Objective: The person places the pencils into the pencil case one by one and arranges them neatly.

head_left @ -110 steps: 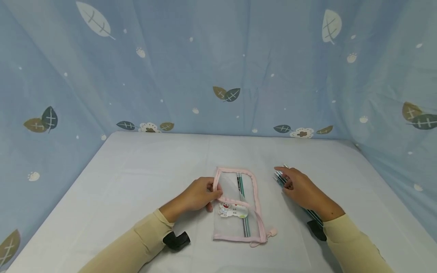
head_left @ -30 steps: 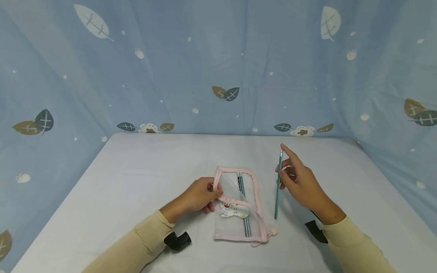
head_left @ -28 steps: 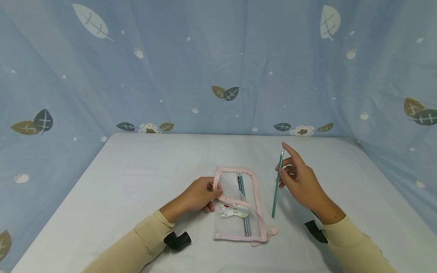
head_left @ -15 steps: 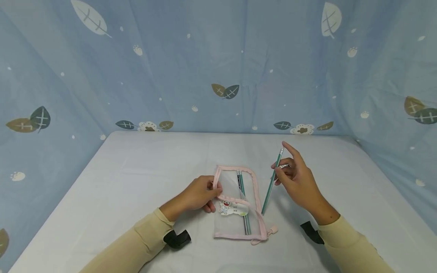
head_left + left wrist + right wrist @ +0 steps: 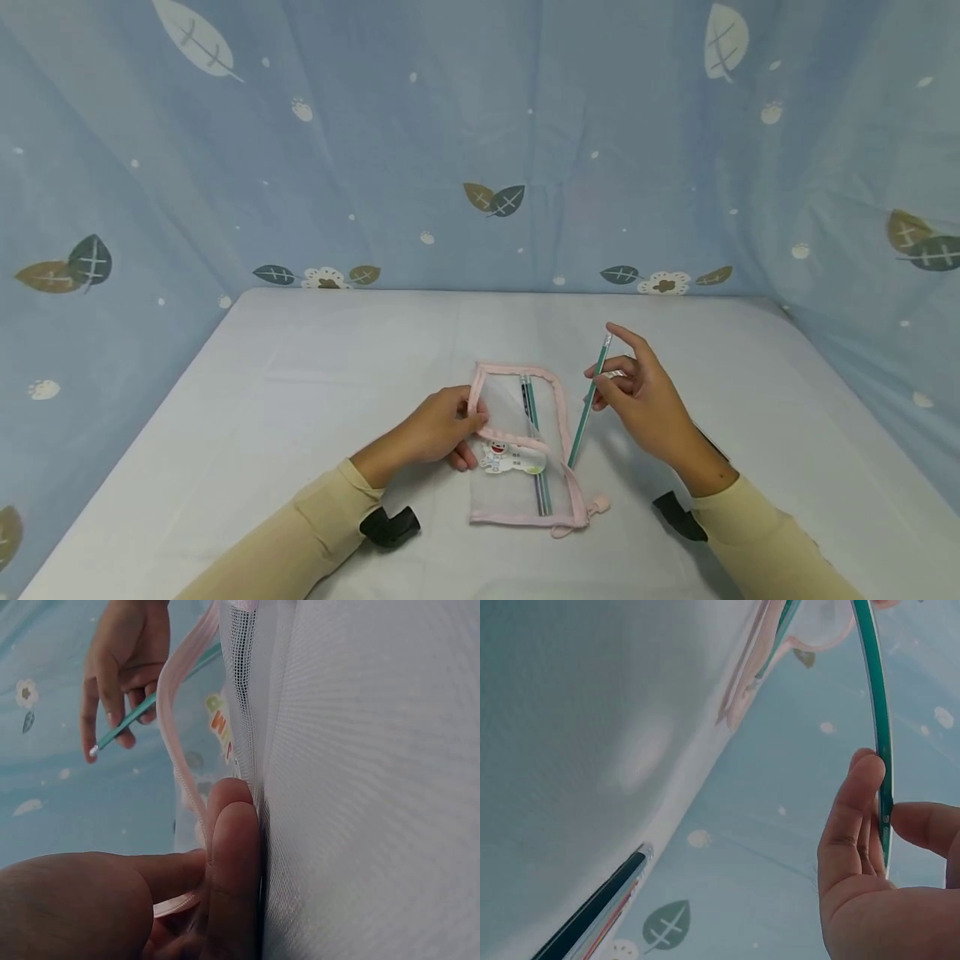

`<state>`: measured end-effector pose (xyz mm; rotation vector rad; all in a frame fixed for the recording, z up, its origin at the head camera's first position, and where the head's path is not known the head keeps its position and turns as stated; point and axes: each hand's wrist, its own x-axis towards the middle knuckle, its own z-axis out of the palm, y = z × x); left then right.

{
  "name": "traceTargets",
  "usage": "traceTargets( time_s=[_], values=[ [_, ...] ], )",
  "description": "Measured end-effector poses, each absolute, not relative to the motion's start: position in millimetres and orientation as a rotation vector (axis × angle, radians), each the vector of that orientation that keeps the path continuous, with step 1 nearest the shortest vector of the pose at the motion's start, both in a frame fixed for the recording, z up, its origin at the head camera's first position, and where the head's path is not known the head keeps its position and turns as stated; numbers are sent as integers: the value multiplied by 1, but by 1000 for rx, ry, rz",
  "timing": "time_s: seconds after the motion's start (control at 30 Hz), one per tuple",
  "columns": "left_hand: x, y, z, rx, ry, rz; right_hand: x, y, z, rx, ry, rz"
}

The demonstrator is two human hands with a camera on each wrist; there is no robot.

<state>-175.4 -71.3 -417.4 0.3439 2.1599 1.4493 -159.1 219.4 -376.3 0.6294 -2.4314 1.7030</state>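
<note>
A mesh pencil pouch (image 5: 498, 500) with pink trim lies unzipped on the table. My left hand (image 5: 438, 427) pinches the left edge of its opening between thumb and fingers; in the left wrist view the pink edge (image 5: 175, 727) bows away from the mesh. Inside the pouch are a few pencils (image 5: 542, 493), seen through the mesh. My right hand (image 5: 648, 404) pinches a green pencil (image 5: 587, 408) between thumb and fingers, its index finger stretched up to the eraser end. This pencil slants down to the left, its lower end at the pouch's right opening edge.
More pencils (image 5: 592, 915) lie on the table beside my right hand, mostly hidden by the forearm in the head view. A zipper pull (image 5: 597, 505) sticks out at the pouch's lower right. Behind the white table (image 5: 360, 350) hangs a blue leaf-print curtain (image 5: 420, 150).
My right hand has picked a green pencil from the bunch on the right, raised it, then carried it left and tilted it toward the pouch. The left hand keeps its hold on the pouch.
</note>
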Motion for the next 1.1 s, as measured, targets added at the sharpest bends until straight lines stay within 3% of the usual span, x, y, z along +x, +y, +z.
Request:
traceTargets(
  time_s=[1.1],
  values=[
    [-175, -72, -416, 355, 2153, 1469, -176, 209, -390, 286, -2833, 2077]
  ],
)
